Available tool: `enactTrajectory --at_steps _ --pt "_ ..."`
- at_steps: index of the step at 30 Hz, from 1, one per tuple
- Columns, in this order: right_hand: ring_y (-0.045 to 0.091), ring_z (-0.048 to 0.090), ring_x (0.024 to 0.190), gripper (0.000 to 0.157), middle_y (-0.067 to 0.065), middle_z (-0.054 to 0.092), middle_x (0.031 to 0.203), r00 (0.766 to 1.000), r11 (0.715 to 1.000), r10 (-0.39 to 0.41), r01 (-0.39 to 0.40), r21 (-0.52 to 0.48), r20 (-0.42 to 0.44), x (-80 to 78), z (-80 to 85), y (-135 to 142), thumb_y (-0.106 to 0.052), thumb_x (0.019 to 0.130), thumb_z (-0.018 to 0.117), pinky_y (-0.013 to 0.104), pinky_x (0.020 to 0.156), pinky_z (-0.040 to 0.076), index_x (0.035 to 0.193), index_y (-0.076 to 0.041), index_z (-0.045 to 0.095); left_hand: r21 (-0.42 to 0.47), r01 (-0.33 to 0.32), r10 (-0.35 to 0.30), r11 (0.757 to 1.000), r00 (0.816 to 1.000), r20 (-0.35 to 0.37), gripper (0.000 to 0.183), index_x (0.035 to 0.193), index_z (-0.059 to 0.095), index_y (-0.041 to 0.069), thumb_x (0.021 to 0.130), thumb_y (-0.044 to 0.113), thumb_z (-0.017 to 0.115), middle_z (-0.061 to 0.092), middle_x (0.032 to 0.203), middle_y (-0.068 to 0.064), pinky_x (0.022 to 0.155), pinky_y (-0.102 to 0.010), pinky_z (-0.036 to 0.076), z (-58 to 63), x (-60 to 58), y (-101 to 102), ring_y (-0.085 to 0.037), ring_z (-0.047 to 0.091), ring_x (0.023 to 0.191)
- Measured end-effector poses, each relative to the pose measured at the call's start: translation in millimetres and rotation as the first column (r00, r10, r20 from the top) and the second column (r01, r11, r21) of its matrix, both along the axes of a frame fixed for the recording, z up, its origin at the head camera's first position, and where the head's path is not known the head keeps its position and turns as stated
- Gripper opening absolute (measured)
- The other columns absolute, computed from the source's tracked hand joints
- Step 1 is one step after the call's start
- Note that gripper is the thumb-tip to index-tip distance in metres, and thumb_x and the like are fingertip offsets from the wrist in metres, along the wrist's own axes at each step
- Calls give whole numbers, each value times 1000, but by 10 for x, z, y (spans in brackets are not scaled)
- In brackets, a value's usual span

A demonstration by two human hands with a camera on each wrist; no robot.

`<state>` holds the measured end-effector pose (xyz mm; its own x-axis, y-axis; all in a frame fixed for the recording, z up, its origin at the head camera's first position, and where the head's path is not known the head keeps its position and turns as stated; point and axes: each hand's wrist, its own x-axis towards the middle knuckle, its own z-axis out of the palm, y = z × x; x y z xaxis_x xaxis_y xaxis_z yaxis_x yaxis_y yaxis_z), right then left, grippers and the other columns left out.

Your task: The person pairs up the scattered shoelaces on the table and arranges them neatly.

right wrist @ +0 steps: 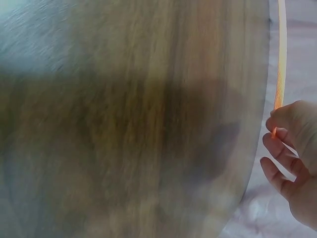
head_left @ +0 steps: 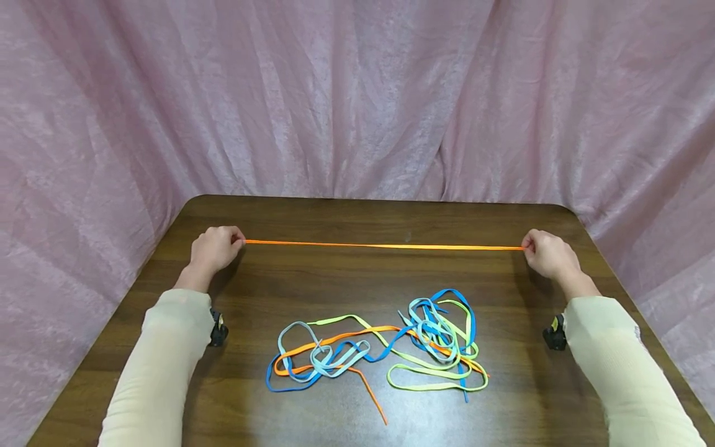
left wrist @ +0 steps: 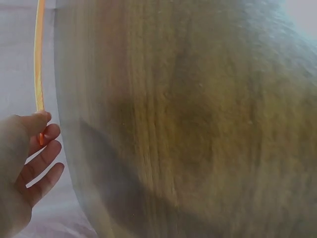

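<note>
An orange shoelace (head_left: 385,246) stretches taut and nearly level across the far part of the table. At its left end my left hand (head_left: 216,250) pinches it between thumb and forefinger, and a short orange tip (left wrist: 41,139) pokes out below the pinch in the left wrist view. My right hand (head_left: 552,256) pinches the other end the same way; in the right wrist view a small bit of orange end (right wrist: 274,133) shows under the thumb. The remaining fingers of both hands are loosely bent.
Nearer the front lies a tangle of flat laces: another orange lace (head_left: 368,388), a blue lace (head_left: 385,355), a light blue lace (head_left: 281,341) and a yellow-green lace (head_left: 424,387). They rest on the brown wooden table (head_left: 335,422). A pink curtain (head_left: 357,99) hangs behind the table's far edge.
</note>
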<state>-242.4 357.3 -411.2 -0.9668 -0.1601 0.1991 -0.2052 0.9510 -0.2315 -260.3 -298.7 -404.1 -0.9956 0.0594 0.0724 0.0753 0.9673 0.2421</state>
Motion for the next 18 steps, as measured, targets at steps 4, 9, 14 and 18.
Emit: enactTrajectory --at_steps 4,9,14,18 --pt "28 54 67 7 11 57 78 999 999 -34 34 -4 30 -71 -22 -34 -5 78 53 46 56 41 84 -5 56 2 -22 22 1000 1000 10 14 91 66 13 89 23 56 65 84 -11 52 -41 41 -21 -62 -2 -32 58 71" --pt "32 55 74 9 14 56 82 995 997 -75 76 -6 66 -131 -28 -85 -6 78 51 48 59 42 85 -6 56 25 -51 51 998 999 11 15 92 65 12 88 22 55 65 87 -12 55 -43 42 -49 -132 3 -35 59 75" --pt "37 55 82 12 16 56 89 986 991 -131 132 -6 103 -170 -39 -124 -8 79 49 51 61 42 88 -6 55 35 -72 72 997 997 14 16 90 65 11 88 22 54 65 87 -12 56 -44 42 -75 -195 31 -34 59 74" --pt "40 55 85 14 18 56 92 979 986 -166 169 -9 120 -207 -65 -141 -7 78 47 52 61 42 89 -6 55 41 -81 80 996 997 21 16 89 64 11 88 22 53 64 87 -12 57 -45 43 -106 -236 59 -35 58 74"
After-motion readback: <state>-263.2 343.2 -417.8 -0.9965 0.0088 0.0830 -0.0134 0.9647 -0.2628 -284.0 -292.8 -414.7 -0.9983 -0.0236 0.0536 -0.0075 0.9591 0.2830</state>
